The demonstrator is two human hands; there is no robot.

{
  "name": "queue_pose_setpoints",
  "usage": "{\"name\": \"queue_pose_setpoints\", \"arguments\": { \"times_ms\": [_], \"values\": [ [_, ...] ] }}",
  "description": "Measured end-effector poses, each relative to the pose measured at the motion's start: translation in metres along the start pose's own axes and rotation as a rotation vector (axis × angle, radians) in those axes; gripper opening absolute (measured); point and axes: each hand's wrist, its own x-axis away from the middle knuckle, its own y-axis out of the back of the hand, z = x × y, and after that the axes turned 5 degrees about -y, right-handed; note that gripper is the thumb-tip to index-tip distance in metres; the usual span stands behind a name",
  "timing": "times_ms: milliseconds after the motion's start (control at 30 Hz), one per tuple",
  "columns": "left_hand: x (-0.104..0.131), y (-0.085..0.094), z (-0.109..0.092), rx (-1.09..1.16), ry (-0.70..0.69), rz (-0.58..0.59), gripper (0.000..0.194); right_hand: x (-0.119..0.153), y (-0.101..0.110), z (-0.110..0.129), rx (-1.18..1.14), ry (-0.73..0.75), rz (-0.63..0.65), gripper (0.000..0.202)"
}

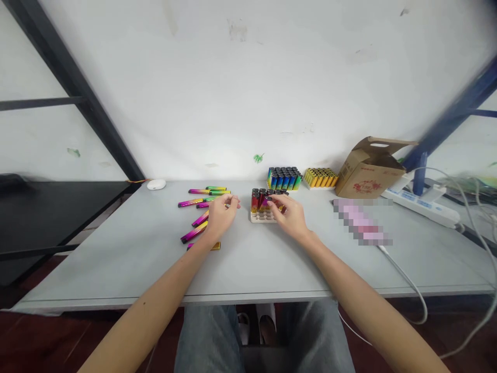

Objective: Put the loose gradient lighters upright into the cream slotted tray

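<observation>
My right hand [286, 212] is closed on a purple tube with a dark end [266, 202], at the front rows of a pale tray with round holes [258, 218]. Red and dark tubes [255, 199] stand upright in the tray's back rows. To the left of the tray, my left hand [225, 211] hovers over the table with its fingers drawn together; whether they hold anything is too small to tell. Several purple, yellow and green tubes [194, 232] lie loose beside and under my left hand.
Blue-green tubes [285, 180] and yellow tubes [321, 178] stand in trays by the wall. An open cardboard box [368, 173], a power strip [425, 208] and a blurred pink object with a cable [359, 220] are at right. A white case [156, 184] lies back left.
</observation>
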Motion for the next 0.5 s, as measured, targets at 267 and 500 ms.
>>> {"name": "queue_pose_setpoints", "arguments": {
  "times_ms": [267, 500],
  "values": [
    [-0.011, 0.015, -0.009, 0.03, 0.049, -0.262, 0.02, 0.001, -0.004, -0.002, 0.007, -0.053, 0.036, 0.025],
    [-0.017, 0.027, 0.012, -0.458, -0.088, -0.2, 0.02, 0.001, -0.003, -0.002, 0.013, -0.037, 0.038, 0.021]
  ]
}}
